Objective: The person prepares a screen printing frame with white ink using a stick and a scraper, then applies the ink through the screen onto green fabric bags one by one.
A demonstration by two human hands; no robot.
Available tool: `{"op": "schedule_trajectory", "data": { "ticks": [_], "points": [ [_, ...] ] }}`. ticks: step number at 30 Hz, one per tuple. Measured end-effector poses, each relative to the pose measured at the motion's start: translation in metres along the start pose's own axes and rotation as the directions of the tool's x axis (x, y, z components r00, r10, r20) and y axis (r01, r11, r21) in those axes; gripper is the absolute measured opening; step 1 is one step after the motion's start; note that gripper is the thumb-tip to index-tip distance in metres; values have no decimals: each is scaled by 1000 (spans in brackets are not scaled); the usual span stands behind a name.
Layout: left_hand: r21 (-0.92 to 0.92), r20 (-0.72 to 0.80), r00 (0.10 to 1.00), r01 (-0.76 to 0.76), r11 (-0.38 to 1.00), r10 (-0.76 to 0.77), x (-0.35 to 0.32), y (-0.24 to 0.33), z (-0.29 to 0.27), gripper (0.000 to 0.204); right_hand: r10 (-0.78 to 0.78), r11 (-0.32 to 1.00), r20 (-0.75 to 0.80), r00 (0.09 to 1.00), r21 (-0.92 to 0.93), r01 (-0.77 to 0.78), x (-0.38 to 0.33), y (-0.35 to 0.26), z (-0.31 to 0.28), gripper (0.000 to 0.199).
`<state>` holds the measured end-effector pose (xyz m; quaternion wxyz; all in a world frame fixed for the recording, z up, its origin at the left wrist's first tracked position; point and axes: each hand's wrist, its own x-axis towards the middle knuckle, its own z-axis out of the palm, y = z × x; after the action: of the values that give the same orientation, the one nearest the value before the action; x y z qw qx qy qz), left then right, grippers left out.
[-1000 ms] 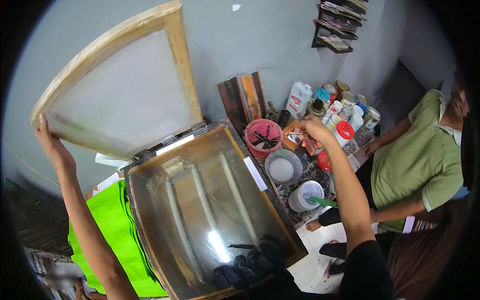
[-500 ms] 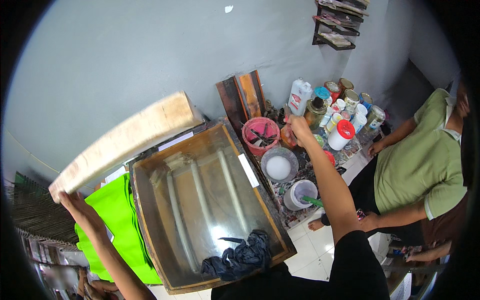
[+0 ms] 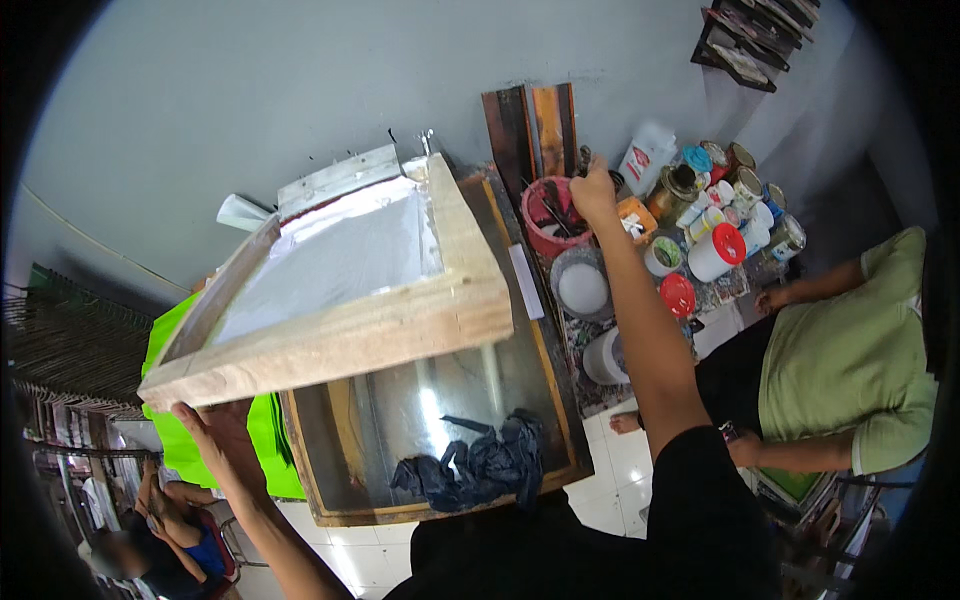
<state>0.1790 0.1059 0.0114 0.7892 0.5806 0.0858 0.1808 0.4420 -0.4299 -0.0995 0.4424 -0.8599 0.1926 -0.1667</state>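
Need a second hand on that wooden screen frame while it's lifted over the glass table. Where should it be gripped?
Grip the wooden screen frame on its thick near rail, toward the right corner, coming from below and the front. That rail is broad, bare wood and juts free above the glass table; the left hand already holds the left corner, so this balances it.

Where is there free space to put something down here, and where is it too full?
The glass top is bare between the wooden screen frame above and the dark rag below. The white floor tiles beside it are partly free. Around the red bucket and paint jars it is crowded.
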Motion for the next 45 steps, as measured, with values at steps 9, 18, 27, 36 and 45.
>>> {"op": "schedule_trajectory", "data": {
  "ticks": [9, 18, 27, 36, 45],
  "points": [
    [83, 238, 971, -13, 996, -7, 14, 11, 24, 84, -466, 721, 823, 325, 141, 678, -386, -7, -79, 96],
    [155, 209, 978, -32, 987, -1, 6, 2, 11, 80, -727, 572, 582, 364, 221, 790, -401, 11, -8, 40],
    [130, 87, 993, -88, 988, 77, -46, -29, -5, 65, -470, 850, 216, 856, 372, 373, -287, -46, -198, 30],
    [124, 96, 995, -25, 992, 14, -79, -53, -7, 59, -64, 943, -71, 995, 321, 84, -131, 76, -288, 22],
    [63, 30, 999, 27, 998, -29, -91, -69, -45, 67, 328, 925, -83, 941, 229, -303, -124, 202, -244, 47]
  ]
}}
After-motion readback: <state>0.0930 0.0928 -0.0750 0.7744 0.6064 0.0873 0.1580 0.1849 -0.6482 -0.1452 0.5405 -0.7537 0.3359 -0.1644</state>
